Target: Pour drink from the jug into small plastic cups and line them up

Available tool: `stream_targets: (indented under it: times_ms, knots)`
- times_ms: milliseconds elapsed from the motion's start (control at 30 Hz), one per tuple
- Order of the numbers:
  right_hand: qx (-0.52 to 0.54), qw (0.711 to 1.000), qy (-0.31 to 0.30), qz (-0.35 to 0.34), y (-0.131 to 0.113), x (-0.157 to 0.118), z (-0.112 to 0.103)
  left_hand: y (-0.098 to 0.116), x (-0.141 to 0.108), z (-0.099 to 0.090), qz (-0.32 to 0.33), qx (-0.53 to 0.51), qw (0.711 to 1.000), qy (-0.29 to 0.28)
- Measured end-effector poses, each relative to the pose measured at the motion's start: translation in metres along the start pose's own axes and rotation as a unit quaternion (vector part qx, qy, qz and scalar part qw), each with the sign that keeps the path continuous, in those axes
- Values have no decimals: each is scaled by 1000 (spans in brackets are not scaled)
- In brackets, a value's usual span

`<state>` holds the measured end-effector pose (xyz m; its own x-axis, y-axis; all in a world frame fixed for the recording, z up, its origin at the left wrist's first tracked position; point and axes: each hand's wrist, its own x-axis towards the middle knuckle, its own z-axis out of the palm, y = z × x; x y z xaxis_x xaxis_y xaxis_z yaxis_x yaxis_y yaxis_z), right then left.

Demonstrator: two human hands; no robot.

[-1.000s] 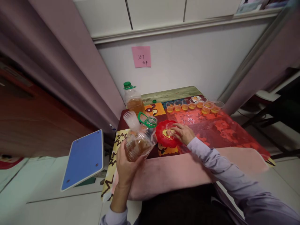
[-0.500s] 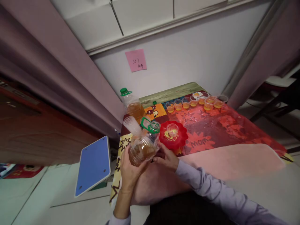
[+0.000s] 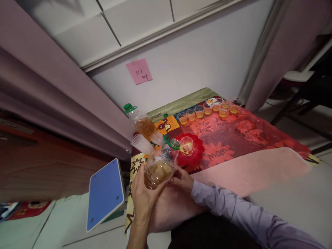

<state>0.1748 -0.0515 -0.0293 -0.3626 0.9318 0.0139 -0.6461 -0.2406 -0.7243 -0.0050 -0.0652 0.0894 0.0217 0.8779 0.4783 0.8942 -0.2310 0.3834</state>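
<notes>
A clear plastic bottle [image 3: 159,169] with amber liquid and a green neck handle is held between my two hands, its uncapped mouth tilted to the right. My left hand [image 3: 144,193] wraps its near left side. My right hand [image 3: 182,179] grips the lower right side, some fingers hidden behind it. Just beyond the mouth, a small clear cup [image 3: 186,144] stands in a red scalloped dish [image 3: 197,159]. To the left lie stacked clear cups [image 3: 142,143], with a single clear cup [image 3: 157,138] beside them. A second bottle [image 3: 144,124], green-capped, stands behind.
Several cups of amber liquid [image 3: 199,111] line the table's far side. A green cap [image 3: 166,115] lies near the second bottle. A pink cloth [image 3: 249,169] covers the near edge. A blue board [image 3: 105,193] stands left of the table; a wall with a pink note [image 3: 139,71] is behind.
The held bottle has tipped further right, its mouth lowering toward the cup in the red dish. Both hands keep their hold. The camera view has shifted slightly.
</notes>
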Motion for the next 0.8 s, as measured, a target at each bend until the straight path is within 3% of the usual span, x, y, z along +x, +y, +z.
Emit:
stream_targets:
  times_ms: [200, 800]
  knots:
    - [56, 995, 27, 75, 13, 2, -5, 5, 4, 3, -6, 42, 999, -33]
    - [91, 992, 21, 86, 10, -1, -10, 20, 18, 7, 1, 98, 993, -69]
